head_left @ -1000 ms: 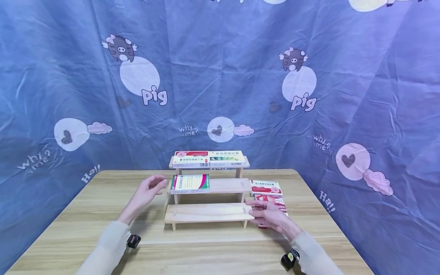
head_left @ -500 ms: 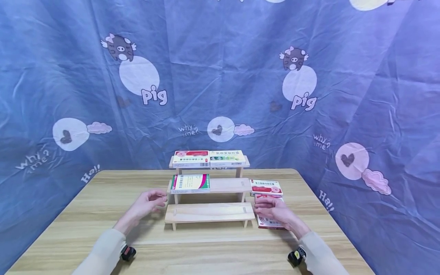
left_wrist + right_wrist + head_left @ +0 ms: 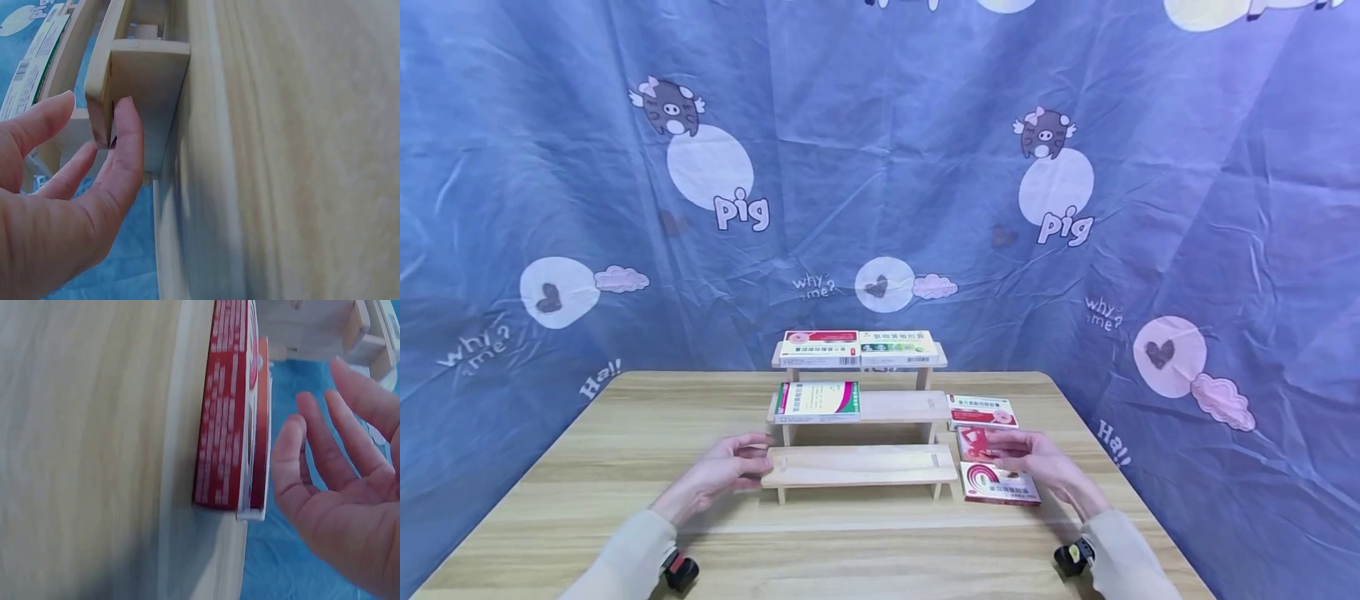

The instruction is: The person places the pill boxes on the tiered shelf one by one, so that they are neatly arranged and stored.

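A three-step wooden display rack (image 3: 861,467) stands on the table, its lowest step bare. At the left end of that step is my left hand (image 3: 718,473). In the left wrist view its fingertips (image 3: 127,115) are right at the board's end, while the thumb stays apart from the wood. My right hand (image 3: 1045,467) hovers over a red medicine box (image 3: 972,444), fingers relaxed and holding nothing. Just in front lies a white-and-red medicine box (image 3: 1000,485); its red side (image 3: 222,431) faces the right wrist camera. Another white-and-red medicine box (image 3: 983,412) lies behind.
A green-and-white medicine box (image 3: 817,400) lies on the left of the middle step. The top step carries a red-and-white box (image 3: 818,348) and a white-and-green box (image 3: 897,347). A blue printed curtain (image 3: 880,183) hangs behind the table (image 3: 850,554).
My left hand has come down from beside the middle step to the lowest step's end. My right hand has left the lowest step's right end and moved right, over the boxes.
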A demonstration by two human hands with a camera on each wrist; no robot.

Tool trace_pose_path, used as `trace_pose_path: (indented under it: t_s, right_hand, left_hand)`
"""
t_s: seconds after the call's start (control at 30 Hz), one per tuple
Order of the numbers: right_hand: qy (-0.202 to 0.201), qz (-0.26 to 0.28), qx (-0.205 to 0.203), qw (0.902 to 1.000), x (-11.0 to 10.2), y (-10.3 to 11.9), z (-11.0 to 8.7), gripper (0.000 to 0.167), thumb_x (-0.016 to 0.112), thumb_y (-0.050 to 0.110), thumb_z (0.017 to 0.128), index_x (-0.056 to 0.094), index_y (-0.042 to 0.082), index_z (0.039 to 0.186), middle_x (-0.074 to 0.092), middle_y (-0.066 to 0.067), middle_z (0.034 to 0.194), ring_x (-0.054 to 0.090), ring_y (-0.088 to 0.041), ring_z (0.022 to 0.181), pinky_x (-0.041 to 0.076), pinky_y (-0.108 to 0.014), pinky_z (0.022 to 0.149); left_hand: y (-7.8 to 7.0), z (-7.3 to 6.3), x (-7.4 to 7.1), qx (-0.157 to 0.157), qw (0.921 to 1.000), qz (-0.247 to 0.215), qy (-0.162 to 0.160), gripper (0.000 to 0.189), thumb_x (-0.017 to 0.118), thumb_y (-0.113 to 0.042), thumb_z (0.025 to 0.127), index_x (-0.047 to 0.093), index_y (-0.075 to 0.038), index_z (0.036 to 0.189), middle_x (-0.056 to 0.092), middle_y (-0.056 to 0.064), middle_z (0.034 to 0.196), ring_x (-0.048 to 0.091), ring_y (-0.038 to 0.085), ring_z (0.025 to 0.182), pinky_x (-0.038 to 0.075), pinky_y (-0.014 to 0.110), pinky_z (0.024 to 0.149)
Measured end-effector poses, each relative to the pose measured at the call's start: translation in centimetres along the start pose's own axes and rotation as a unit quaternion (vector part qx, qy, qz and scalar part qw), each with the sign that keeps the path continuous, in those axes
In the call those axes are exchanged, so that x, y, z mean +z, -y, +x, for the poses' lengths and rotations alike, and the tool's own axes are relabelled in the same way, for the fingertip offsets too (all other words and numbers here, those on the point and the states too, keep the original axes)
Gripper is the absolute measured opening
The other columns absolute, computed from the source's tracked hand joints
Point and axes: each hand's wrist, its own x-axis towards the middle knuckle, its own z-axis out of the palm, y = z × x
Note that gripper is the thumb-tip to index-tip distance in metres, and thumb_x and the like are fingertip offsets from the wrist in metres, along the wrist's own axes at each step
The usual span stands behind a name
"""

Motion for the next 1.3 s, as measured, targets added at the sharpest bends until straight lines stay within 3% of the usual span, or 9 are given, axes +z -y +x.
trace_pose_path:
  t_s: [0.17,0.37,0.5,0.63,0.9,1.13,1.3]
  right_hand:
    - [0.019,-0.064,-0.02,0.9975,-1.1,-0.4,-0.4,0.054,0.071,0.009,0.085,0.054,-0.009,0.132,0.057,-0.026,0.134,0.059,-0.016,0.118,0.046,-0.016,0.097]
    - [0.04,-0.139,-0.053,0.9881,-2.0,-0.8,-0.8,0.055,0.073,0.013,0.082,0.057,-0.002,0.133,0.053,-0.022,0.14,0.049,-0.005,0.123,0.038,-0.016,0.103]
    - [0.041,-0.173,-0.058,0.9823,-2.2,-0.8,-0.9,0.051,0.075,0.014,0.081,0.062,0.0,0.128,0.059,-0.022,0.134,0.053,-0.015,0.123,0.041,-0.019,0.102]
    - [0.049,-0.184,-0.055,0.9801,-2.4,-1.0,-1.1,0.049,0.076,0.014,0.08,0.064,0.002,0.127,0.061,-0.022,0.131,0.054,-0.025,0.122,0.044,-0.021,0.101]
    - [0.075,-0.169,-0.089,0.9787,-3.3,-1.6,-1.7,0.046,0.073,0.012,0.083,0.063,-0.001,0.126,0.06,-0.024,0.131,0.054,0.0,0.118,0.039,-0.012,0.099]
    - [0.097,-0.123,-0.081,0.9844,-3.5,-1.7,-1.9,0.046,0.07,0.007,0.084,0.061,-0.004,0.127,0.059,-0.026,0.131,0.056,-0.002,0.118,0.041,-0.013,0.101]
    - [0.094,-0.12,-0.08,0.9851,-3.9,-2.0,-2.3,0.044,0.07,0.006,0.084,0.061,-0.006,0.125,0.061,-0.027,0.128,0.058,-0.001,0.115,0.044,-0.014,0.098]
  left_hand:
    - [0.0,0.1,0.4,-0.007,1.0,-0.006,0.004,0.066,0.07,-0.003,0.085,0.038,0.008,0.142,0.06,0.012,0.111,0.065,0.017,0.088,0.059,0.03,0.075]
    - [0.1,0.2,0.5,-0.005,0.9994,-0.031,0.014,0.066,0.068,0.004,0.084,0.035,0.01,0.141,0.06,0.009,0.104,0.065,0.019,0.089,0.06,0.032,0.078]
    - [0.2,0.2,0.5,-0.006,0.9987,-0.045,0.021,0.068,0.067,0.006,0.084,0.032,0.011,0.142,0.06,0.009,0.1,0.065,0.021,0.09,0.061,0.035,0.082]
    - [0.2,0.2,0.5,-0.006,0.9983,-0.052,0.026,0.068,0.066,0.006,0.084,0.032,0.011,0.142,0.061,0.009,0.099,0.066,0.022,0.091,0.061,0.036,0.083]
    - [0.2,0.2,0.5,-0.001,0.999,-0.036,0.027,0.064,0.066,0.004,0.085,0.035,0.01,0.141,0.062,0.009,0.099,0.066,0.021,0.089,0.061,0.035,0.08]
    - [0.2,0.1,0.5,-0.003,0.9993,-0.028,0.023,0.065,0.067,0.003,0.086,0.035,0.008,0.142,0.062,0.01,0.1,0.066,0.021,0.088,0.061,0.035,0.078]
    - [0.3,0.2,0.5,-0.003,0.9994,-0.026,0.021,0.064,0.068,0.001,0.086,0.037,0.007,0.141,0.063,0.009,0.1,0.066,0.021,0.088,0.061,0.035,0.078]
